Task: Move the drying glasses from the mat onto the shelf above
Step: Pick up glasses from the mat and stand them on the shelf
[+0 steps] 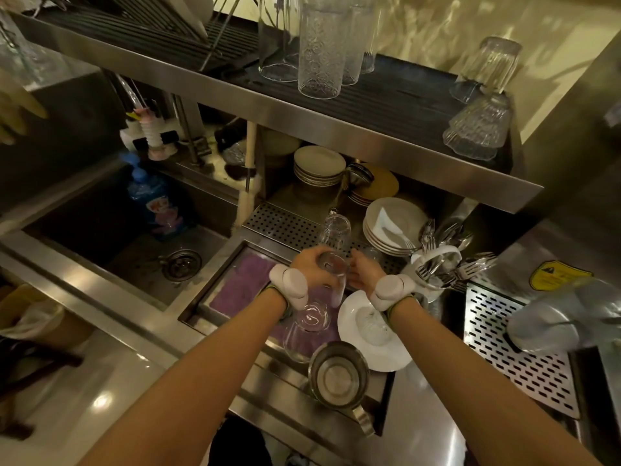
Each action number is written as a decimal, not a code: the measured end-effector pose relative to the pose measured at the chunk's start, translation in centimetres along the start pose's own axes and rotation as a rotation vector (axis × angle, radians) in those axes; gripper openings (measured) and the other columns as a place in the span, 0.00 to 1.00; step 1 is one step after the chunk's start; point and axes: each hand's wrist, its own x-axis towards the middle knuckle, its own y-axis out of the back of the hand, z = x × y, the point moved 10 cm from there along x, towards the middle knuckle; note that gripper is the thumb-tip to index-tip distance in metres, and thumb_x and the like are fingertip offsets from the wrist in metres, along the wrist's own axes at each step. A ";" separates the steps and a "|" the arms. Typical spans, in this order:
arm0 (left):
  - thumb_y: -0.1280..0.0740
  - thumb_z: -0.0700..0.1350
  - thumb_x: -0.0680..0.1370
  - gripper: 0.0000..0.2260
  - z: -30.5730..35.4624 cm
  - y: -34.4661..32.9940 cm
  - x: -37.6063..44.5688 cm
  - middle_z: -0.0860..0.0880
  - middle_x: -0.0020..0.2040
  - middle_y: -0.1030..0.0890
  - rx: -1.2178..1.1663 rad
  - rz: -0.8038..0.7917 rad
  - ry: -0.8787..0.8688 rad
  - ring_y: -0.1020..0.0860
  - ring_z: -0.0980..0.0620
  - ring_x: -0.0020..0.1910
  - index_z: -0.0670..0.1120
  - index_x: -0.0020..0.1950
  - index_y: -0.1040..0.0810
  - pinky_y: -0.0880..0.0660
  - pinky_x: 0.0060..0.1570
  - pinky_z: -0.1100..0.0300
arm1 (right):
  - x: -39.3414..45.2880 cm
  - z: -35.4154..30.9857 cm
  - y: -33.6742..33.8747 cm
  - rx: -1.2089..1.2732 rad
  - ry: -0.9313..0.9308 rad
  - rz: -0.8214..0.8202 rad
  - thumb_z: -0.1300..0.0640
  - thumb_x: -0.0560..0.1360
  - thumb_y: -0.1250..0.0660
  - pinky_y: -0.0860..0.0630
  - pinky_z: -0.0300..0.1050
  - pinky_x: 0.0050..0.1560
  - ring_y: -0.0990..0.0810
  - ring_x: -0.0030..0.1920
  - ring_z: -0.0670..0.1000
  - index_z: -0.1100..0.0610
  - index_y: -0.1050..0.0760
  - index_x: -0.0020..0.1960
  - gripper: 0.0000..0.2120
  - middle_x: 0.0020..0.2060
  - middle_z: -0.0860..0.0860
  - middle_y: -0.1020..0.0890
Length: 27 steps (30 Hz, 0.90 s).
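Above bench (pixel 100 398), shelf (pixel 336 136) already carried upturned glasses (pixel 321 52). Purple mat (pixel 242 284) beside sink (pixel 111 230) held more. I saw left hand (pixel 311 267) grip pinching tall glass (pixel 332 264) over mat; right hand (pixel 364 274) grip spread alongside. Risk I judged: wet glass slipping, or clipping shelf edge on lift.

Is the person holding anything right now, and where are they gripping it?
The left hand grips a clear glass around its side. Whether the right hand holds anything cannot be told.
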 end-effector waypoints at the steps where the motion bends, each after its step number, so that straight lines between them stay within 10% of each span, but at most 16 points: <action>1: 0.24 0.34 0.64 0.26 0.2 0.2 0.1 0.43 0.56 0.20 0.006 -0.001 0.005 0.22 0.45 0.58 0.43 0.61 0.25 0.26 0.59 0.54 | 0.1 -0.2 0.0 0.002 0.008 0.002 0.52 0.81 0.48 0.29 0.52 0.62 0.23 0.48 0.58 0.63 0.25 0.51 0.18 0.59 0.65 0.23; 6: 0.23 0.36 0.64 0.29 2.2 1.9 0.6 0.42 0.60 0.21 0.003 0.039 -0.019 0.23 0.46 0.60 0.43 0.63 0.26 0.27 0.63 0.52 | -0.1 -1.6 -0.3 0.006 0.040 0.002 0.54 0.80 0.45 0.26 0.50 0.57 0.21 0.45 0.56 0.63 0.26 0.61 0.17 0.44 0.58 0.19; 17: 0.21 0.42 0.62 0.25 7.5 7.5 -0.8 0.44 0.57 0.22 -0.089 0.253 -0.150 0.23 0.46 0.57 0.46 0.56 0.25 0.24 0.56 0.53 | -3.6 -7.9 -3.0 -0.096 0.332 -0.127 0.72 0.78 0.46 0.28 0.55 0.59 0.31 0.66 0.68 0.72 0.36 0.69 0.19 0.64 0.70 0.29; 27: 0.22 0.45 0.63 0.26 10.1 11.6 -3.6 0.40 0.60 0.25 -0.143 0.399 -0.224 0.24 0.43 0.58 0.46 0.57 0.27 0.25 0.59 0.45 | -8.1 -10.1 -9.3 -0.202 0.477 -0.580 0.75 0.73 0.37 0.32 0.55 0.69 0.30 0.69 0.56 0.58 0.37 0.72 0.30 0.67 0.57 0.28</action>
